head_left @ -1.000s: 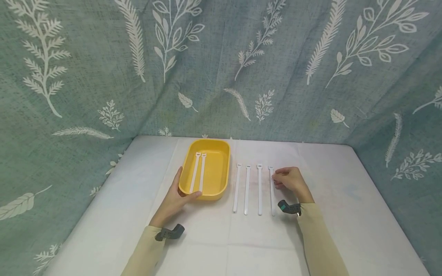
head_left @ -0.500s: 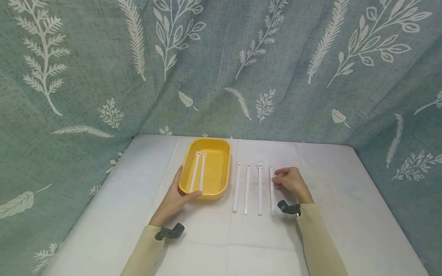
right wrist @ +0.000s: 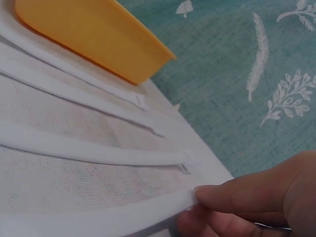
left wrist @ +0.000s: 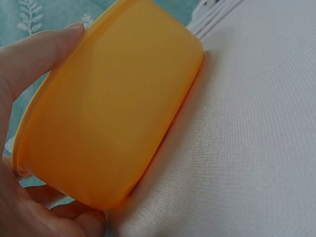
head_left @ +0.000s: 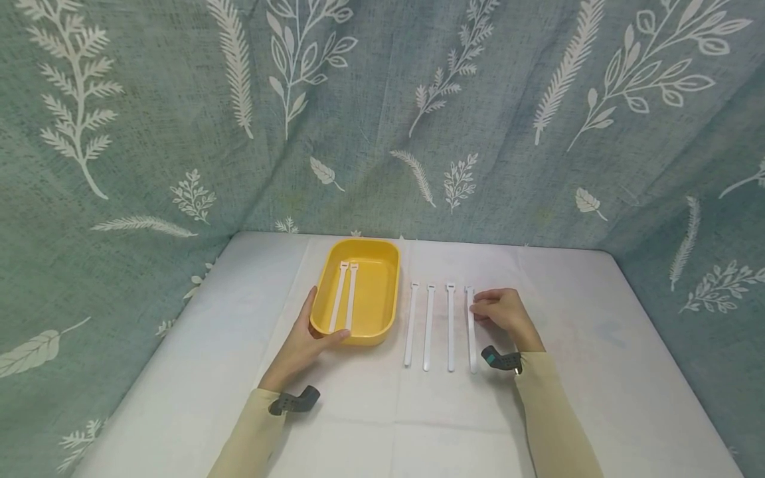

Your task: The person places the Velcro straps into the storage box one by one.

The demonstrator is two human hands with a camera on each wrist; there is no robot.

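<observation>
My left hand (head_left: 303, 348) holds a yellow tray (head_left: 391, 312) by its near left corner, thumb over the rim and fingers along the side. Inside it lie two white cable ties (head_left: 351, 295) with slotted heads, side by side. To the right of the tray, several more flat white ties lie in a row on the cloth. At the row's right end, my right hand (head_left: 507, 312) pinches the last cable tie (head_left: 472, 342) just below its head. In the right wrist view, thumb and fingers close on that tie (right wrist: 123, 217), covering its head end.
A white cloth covers the table (head_left: 370, 431). Behind and at both sides hangs a green leaf-patterned curtain (head_left: 370, 179). The other cable ties, such as the one beside the held tie (head_left: 451, 328), lie roughly parallel with narrow gaps. Each wrist wears a dark camera (head_left: 295, 401).
The pinched tie's head looks slightly turned under my right fingers. My left hand, the tray and the other ties keep their places.
</observation>
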